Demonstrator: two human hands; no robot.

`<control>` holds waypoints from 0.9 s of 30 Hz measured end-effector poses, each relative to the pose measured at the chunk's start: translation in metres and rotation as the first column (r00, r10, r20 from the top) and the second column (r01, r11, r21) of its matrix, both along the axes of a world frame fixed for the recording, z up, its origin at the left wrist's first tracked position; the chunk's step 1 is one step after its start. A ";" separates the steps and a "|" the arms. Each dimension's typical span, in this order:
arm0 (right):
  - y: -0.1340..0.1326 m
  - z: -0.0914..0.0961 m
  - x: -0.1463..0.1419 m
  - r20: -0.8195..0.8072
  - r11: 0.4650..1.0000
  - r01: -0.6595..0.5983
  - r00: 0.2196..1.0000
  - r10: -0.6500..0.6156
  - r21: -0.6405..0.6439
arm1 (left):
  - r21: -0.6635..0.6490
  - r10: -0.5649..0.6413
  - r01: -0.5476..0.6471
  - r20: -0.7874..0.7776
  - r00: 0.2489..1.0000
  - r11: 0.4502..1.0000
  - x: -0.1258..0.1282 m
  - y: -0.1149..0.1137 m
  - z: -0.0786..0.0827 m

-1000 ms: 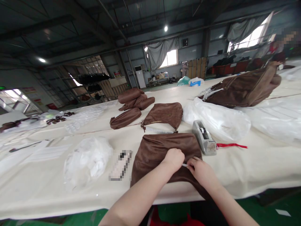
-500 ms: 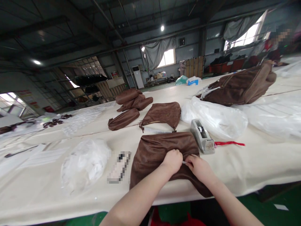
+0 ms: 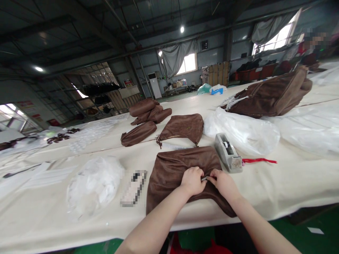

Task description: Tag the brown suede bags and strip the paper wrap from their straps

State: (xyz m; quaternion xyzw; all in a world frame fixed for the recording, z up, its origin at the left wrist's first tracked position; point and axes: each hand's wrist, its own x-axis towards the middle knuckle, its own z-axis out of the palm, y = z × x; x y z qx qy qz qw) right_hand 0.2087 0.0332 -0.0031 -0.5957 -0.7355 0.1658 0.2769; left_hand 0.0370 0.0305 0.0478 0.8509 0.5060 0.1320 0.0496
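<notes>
A brown leather bag (image 3: 169, 171) lies flat on the table before me, its lower right part hanging toward the front edge. Both hands are over its right half, close together. A small pale strip (image 3: 204, 179) shows between them; its exact kind is too small to tell. My left hand (image 3: 192, 180) is closed, fingertips pinching the strip's left end against the bag. From the other side, my right hand (image 3: 221, 181) pinches the strip's right end with thumb and forefinger. A grey tape dispenser (image 3: 228, 153) stands just beyond my right hand, close to the bag.
Left of the bag lie a phone (image 3: 134, 188) and a crumpled clear plastic bag (image 3: 94, 185). Beyond are a smaller brown bag (image 3: 182, 127), brown rolled pieces (image 3: 140, 134) and white plastic wrapping (image 3: 241, 132). A large brown bag (image 3: 270, 95) rests at the right.
My hands have shifted slightly up with the strip, and the fingers have turned a little. The bag's right side has been drawn slightly inward.
</notes>
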 end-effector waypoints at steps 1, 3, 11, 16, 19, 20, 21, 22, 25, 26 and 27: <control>-0.001 0.001 0.000 0.009 1.000 0.002 1.000 -0.002 -0.002 | -0.006 0.009 -0.009 -0.012 1.000 1.000 0.001 0.000 -0.002; -0.004 0.003 -0.002 0.021 1.000 0.004 1.000 -0.004 0.000 | -0.004 0.029 -0.029 -0.040 0.999 1.000 0.002 0.000 -0.005; -0.017 0.011 -0.008 0.070 1.000 0.022 0.997 -0.023 0.015 | 0.139 0.145 -0.123 -0.160 0.976 0.983 0.016 -0.006 -0.012; -0.021 0.011 -0.010 0.078 1.000 0.006 0.997 -0.008 0.030 | 0.197 0.230 -0.191 -0.197 0.953 0.962 0.026 0.003 -0.022; -0.023 0.010 -0.010 0.095 0.999 0.007 0.995 -0.011 0.043 | 0.211 0.264 -0.226 -0.171 0.949 0.951 0.028 0.008 -0.027; -0.024 0.010 -0.010 0.106 0.999 0.006 0.994 -0.011 0.049 | 0.201 0.253 -0.220 -0.161 0.954 0.955 0.026 0.008 -0.027; -0.025 0.009 -0.010 0.119 0.998 0.005 0.993 -0.012 0.057 | 0.181 0.224 -0.197 -0.147 0.963 0.964 0.023 0.008 -0.026; -0.026 0.008 -0.010 0.134 0.998 0.002 0.991 -0.011 0.068 | 0.155 0.182 -0.161 -0.128 0.975 0.975 0.019 0.007 -0.025; -0.030 0.005 -0.010 0.171 0.995 -0.002 0.985 -0.015 0.097 | 0.081 0.066 -0.061 -0.068 0.995 0.995 0.005 0.004 -0.019; -0.031 0.004 -0.010 0.178 0.995 0.002 0.984 -0.020 0.102 | 0.063 0.059 -0.055 -0.065 0.996 0.997 0.002 0.003 -0.017; -0.032 0.004 -0.011 0.183 0.994 0.007 0.983 -0.026 0.105 | 0.049 0.071 -0.067 -0.074 0.995 0.997 0.000 0.002 -0.016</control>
